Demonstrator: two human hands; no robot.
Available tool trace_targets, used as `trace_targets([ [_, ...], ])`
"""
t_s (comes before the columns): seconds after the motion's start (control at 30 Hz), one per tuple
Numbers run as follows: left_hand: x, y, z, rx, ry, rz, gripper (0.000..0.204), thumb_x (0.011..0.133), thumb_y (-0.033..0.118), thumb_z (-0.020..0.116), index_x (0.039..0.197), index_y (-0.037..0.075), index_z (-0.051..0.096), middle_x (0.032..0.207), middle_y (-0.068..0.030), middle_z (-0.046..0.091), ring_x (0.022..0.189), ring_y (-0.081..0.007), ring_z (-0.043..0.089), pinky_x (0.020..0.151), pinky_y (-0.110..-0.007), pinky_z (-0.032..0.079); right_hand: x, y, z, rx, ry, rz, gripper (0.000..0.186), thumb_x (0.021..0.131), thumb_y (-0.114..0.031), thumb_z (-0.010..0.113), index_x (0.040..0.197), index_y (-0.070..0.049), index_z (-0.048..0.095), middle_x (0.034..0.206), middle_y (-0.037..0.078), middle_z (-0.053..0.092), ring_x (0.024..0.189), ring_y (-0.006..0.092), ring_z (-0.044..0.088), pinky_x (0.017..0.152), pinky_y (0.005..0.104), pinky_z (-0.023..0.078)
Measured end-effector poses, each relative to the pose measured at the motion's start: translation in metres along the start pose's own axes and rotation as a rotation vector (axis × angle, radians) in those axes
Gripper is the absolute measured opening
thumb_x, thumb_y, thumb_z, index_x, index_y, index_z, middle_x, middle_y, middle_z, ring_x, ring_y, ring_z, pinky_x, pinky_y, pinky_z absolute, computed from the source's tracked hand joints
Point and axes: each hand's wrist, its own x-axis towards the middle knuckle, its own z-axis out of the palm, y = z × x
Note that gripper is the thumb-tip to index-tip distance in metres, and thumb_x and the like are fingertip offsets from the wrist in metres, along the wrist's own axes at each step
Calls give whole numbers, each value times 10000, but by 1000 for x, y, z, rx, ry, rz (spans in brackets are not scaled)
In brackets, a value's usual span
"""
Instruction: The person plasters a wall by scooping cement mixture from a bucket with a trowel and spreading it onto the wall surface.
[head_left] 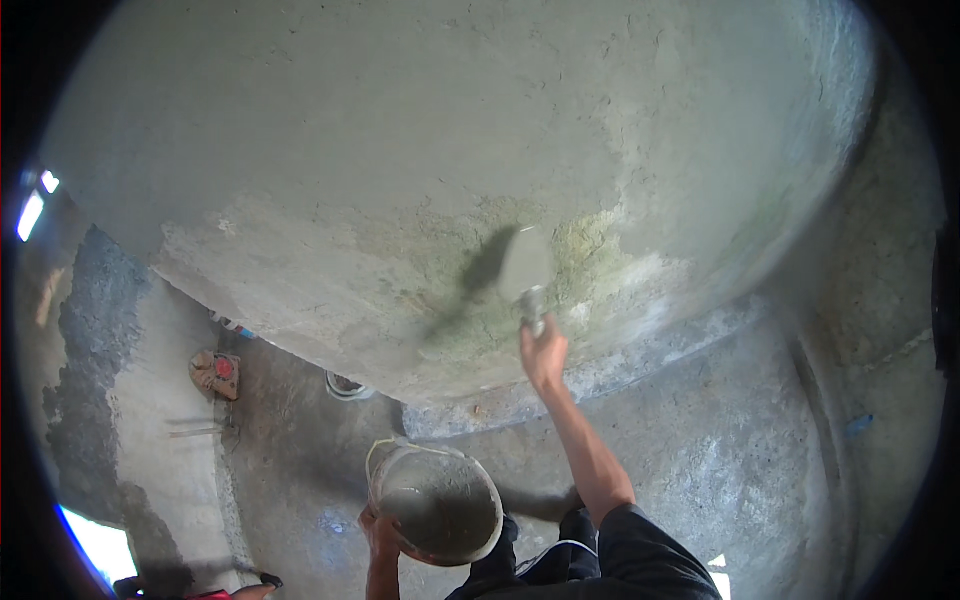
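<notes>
My right hand point(544, 352) is closed around the handle of a trowel point(527, 262). Its pale, slightly blurred blade is at the grey wall point(400, 130), over a rough, yellowish-green patch, and casts a dark shadow to its left. I cannot tell whether the blade touches the surface. Low in front of me, my left hand point(383, 533) grips the left side of a round bucket point(493, 515). Grey wet mix point(435, 505) shows inside it, and a thin wire handle point(372, 452) stands up at its far left rim.
A concrete ledge point(590, 380) runs along the wall's foot. Another bucket point(350, 393) stands on the floor, partly hidden by the wall. A torn paper bag point(215, 374) leans by the left wall. Part of another person in red point(210, 596) shows at the lower left.
</notes>
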Motion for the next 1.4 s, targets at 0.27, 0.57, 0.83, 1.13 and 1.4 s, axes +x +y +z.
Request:
trace_targets([
  [0.27, -19, -5, 12, -98, 44, 58, 313, 501, 13, 481, 781, -51, 604, 671, -38, 553, 562, -135, 481, 498, -255, 368, 62, -27, -15, 433, 226, -31, 245, 841, -157, 626, 973, 33, 546, 638, 133, 612, 576, 185, 567, 546, 359, 457],
  [0.57, -39, -4, 26, 12, 53, -24, 377, 502, 18, 490, 847, -58, 619, 692, -38, 566, 597, -151, 495, 521, -263, 392, 33, -17, 7, -182, -87, -308, 162, 794, -179, 649, 879, -88, 544, 628, 217, 603, 610, 415, 605, 565, 484, 492],
  [0.83, -42, -6, 39, -123, 195, 4, 302, 503, 4, 486, 781, -53, 589, 678, -49, 554, 591, -160, 495, 515, -272, 390, 107, 82, -47, -437, 187, -180, 338, 787, -196, 638, 1072, -37, 551, 752, 198, 650, 653, 354, 637, 597, 446, 505],
  [1.13, -10, 47, 24, -134, 196, 77, 133, 488, 15, 497, 605, -30, 540, 570, -32, 502, 508, -134, 443, 441, -300, 342, -353, 306, -237, -674, -203, 628, 307, 812, -230, 572, 954, 40, 607, 896, 235, 637, 796, 349, 621, 709, 414, 497],
  [1.4, 33, 118, 60, -237, -218, 144, 429, 537, -11, 507, 952, -20, 618, 627, -14, 508, 492, -122, 457, 452, -271, 358, -460, 266, -306, -371, 643, 774, 374, 864, -322, 547, 979, 32, 580, 882, 181, 613, 773, 281, 597, 691, 405, 478],
])
